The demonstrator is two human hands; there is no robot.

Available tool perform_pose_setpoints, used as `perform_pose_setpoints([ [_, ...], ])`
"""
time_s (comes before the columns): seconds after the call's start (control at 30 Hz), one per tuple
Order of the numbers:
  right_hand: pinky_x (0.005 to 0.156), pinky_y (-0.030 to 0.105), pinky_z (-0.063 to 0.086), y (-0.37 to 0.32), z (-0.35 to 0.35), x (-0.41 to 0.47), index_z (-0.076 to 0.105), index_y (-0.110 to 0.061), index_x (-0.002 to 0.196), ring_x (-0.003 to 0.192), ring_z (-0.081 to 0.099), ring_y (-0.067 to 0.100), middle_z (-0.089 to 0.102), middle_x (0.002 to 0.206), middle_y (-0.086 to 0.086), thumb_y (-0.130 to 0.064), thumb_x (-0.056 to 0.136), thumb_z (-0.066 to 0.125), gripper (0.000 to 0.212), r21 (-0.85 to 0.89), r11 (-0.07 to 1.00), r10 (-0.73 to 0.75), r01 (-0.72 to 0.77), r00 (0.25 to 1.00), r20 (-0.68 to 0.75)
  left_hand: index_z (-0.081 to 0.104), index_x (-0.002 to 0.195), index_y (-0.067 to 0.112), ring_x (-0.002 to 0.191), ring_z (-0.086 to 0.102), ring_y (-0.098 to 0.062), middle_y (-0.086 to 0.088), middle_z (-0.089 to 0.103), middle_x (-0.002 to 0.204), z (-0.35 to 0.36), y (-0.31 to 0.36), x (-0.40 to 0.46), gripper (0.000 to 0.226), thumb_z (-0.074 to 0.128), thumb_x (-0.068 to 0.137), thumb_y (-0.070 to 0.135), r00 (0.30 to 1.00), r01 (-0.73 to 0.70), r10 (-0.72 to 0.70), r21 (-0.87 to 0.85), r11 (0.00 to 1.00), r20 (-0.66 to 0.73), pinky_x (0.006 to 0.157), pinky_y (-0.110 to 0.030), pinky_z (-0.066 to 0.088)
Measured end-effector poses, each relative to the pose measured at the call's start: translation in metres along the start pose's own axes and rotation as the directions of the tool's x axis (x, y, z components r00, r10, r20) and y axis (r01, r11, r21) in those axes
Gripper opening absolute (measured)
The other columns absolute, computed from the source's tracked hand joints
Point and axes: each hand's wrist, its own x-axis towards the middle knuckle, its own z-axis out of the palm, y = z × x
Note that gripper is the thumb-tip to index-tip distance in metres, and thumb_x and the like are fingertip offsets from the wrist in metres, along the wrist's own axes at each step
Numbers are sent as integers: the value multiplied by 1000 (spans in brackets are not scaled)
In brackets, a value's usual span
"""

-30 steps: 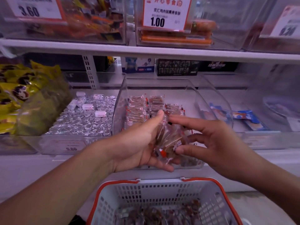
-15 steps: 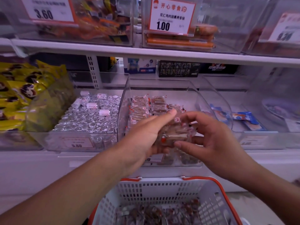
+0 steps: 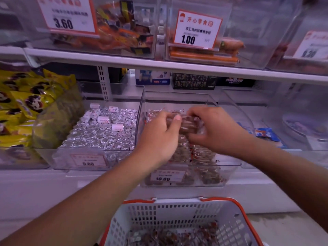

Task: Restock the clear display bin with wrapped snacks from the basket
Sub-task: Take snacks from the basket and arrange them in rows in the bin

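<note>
Snacks (image 3: 188, 124) now higher, between hands.

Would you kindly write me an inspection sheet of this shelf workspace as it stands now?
Surface: white shelf carrying clear bins.
Job's things: clear display bin, tagged 10.80, partly filled; wrapped snacks held over it; basket below holds more.
Clutter: silver foil pieces and yellow packets in neighbouring bins.
Hands: left hand and right hand both grip the snacks.
Cables: nothing seen.
Surroundings: upper shelf with price tags 3.60 and 1.00.
</note>
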Motion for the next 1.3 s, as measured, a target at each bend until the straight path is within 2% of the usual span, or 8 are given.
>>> perform_pose_setpoints([
  [0.03, 59, 17, 36, 8, 2, 19, 60, -24, 86, 70, 56, 8, 59, 76, -11, -30, 74, 75, 20, -74, 997, 43, -37, 996, 75, 56, 120, 21, 89, 61, -13, 7, 63, 102, -8, -4, 4, 27, 44, 103, 37, 993, -112, 119, 244, 963, -13, 78, -31, 51],
  [0.1, 60, 24, 36, 25, 9, 53, 57, -24, 85, 73, 55, 13, 58, 80, -8, -34, 79, 75, 22, -196, 976, 149, -97, 950, 274, 56, 120, 18, 103, 56, -19, 0, 60, 111, -21, -9, 8, 27, 44, 101, 33, 944, -309, 306, 647, 697, 121, 91, -37, 48],
  [0.17, 63, 26, 40, 40, 25, 76, 58, -23, 90, 82, 57, 14, 58, 88, -6, -31, 84, 72, 18, -170, 973, 219, -155, 849, 481, 60, 109, 20, 107, 58, -24, -3, 65, 110, -28, -13, 12, 21, 46, 99, 32, 926, -375, 240, 794, 478, 293, 100, -42, 44],
  [0.27, 67, 25, 49, 57, 50, 91, 58, -18, 102, 94, 59, 18, 56, 105, -1, -23, 90, 67, 16, -71, 967, 227, -243, 709, 668, 63, 104, 23, 106, 60, -22, -1, 67, 108, -34, -20, 16, 20, 48, 96, 34, 897, -442, 160, 833, 333, 412, 108, -43, 36],
  [0.47, 61, 21, 52, 75, 48, 103, 54, -15, 116, 93, 62, 17, 57, 114, 3, -15, 90, 68, 29, 35, 920, 244, -391, 640, 729, 59, 104, 27, 99, 60, -20, 1, 69, 102, -36, -33, 17, 21, 45, 95, 40, 858, -512, 200, 813, 278, 473, 108, -44, 32],
  [0.83, 82, 30, 42, 69, 61, 105, 58, -13, 115, 102, 55, 23, 59, 118, 7, -26, 85, 72, 35, -203, 959, 267, -196, 864, 426, 57, 99, 28, 96, 62, -20, 1, 70, 98, -35, -37, 17, 28, 43, 95, 52, 853, -520, 212, 811, 270, 476, 108, -44, 31],
  [1.07, 98, 33, 44, 58, 78, 101, 27, -8, 147, 127, 46, 34, 32, 146, 18, -20, 74, 84, 93, -151, 863, 504, -482, 843, 190, 60, 105, 26, 104, 59, -21, 0, 68, 107, -31, -41, 20, 32, 46, 94, 52, 856, -511, 239, 824, 244, 459, 108, -44, 32],
  [1.3, 77, 26, 44, 54, 101, 97, 57, -4, 114, 106, 59, 31, 63, 116, 16, -13, 84, 71, 34, -52, 841, 541, -538, 840, 52, 58, 102, 26, 103, 60, -21, 1, 69, 105, -30, -43, 21, 27, 47, 94, 49, 850, -515, 274, 818, 257, 450, 107, -43, 31],
])
